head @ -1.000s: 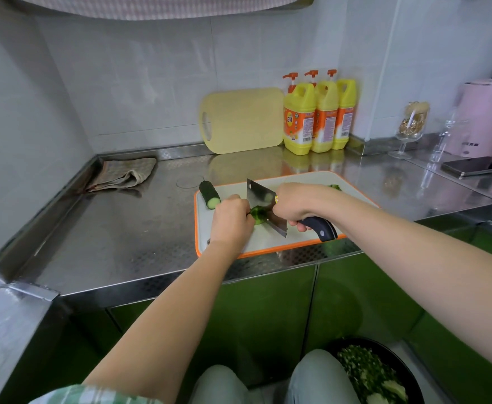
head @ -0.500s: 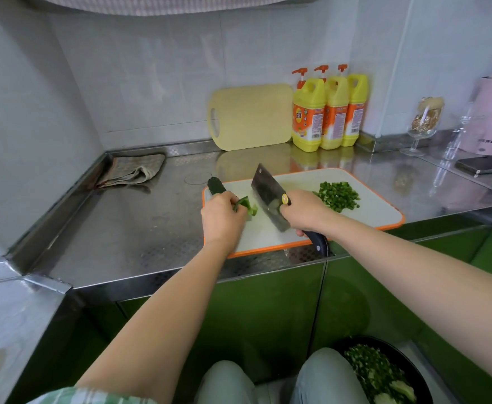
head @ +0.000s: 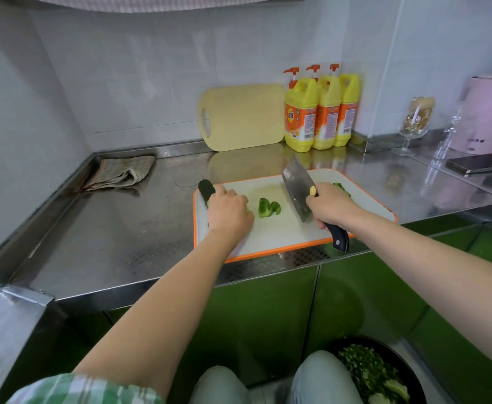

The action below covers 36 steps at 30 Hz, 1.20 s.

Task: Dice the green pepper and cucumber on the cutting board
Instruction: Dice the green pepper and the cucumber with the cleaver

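Note:
A white cutting board (head: pixel 279 231) with an orange rim lies on the steel counter. A piece of green pepper (head: pixel 269 207) lies free in the middle of it. My left hand (head: pixel 228 209) is curled over a dark green cucumber (head: pixel 206 189) at the board's left edge; only the cucumber's far end shows. My right hand (head: pixel 330 207) grips a cleaver (head: pixel 297 191) by its black handle, with the blade raised and tilted to the right of the pepper piece. Diced pepper (head: pixel 343 190) peeks out behind my right hand.
A yellow board (head: pixel 241 118) leans on the back wall beside three yellow detergent bottles (head: pixel 317 112). A folded cloth (head: pixel 119 174) lies at back left. A stemmed glass (head: pixel 415 123), pink kettle (head: pixel 489 112) and phone (head: pixel 478 166) stand right. A black bowl of chopped greens (head: pixel 376 374) sits below.
My left hand has let go of the pepper piece and moved left onto the cucumber. The cleaver has lifted off the board and swung right. The pepper piece now lies alone.

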Each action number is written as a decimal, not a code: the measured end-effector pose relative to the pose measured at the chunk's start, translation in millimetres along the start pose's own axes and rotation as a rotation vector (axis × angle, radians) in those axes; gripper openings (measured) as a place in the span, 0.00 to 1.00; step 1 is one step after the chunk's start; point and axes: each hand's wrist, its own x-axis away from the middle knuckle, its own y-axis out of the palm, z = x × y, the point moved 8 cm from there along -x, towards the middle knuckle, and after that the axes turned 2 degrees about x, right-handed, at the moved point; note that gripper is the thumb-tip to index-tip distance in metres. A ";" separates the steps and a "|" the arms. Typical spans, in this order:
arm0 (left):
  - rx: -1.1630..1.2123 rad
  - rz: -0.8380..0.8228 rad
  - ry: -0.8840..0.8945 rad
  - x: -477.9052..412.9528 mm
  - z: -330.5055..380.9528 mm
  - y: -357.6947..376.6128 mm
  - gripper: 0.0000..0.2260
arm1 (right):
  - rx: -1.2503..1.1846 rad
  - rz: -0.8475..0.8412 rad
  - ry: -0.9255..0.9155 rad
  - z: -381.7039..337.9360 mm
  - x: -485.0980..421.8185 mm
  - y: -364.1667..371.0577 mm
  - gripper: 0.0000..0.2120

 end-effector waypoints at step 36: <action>0.395 0.093 -0.119 -11.3 4.3 11.4 0.08 | 0.248 -0.257 -0.102 -44.1 31.0 -2.7 0.05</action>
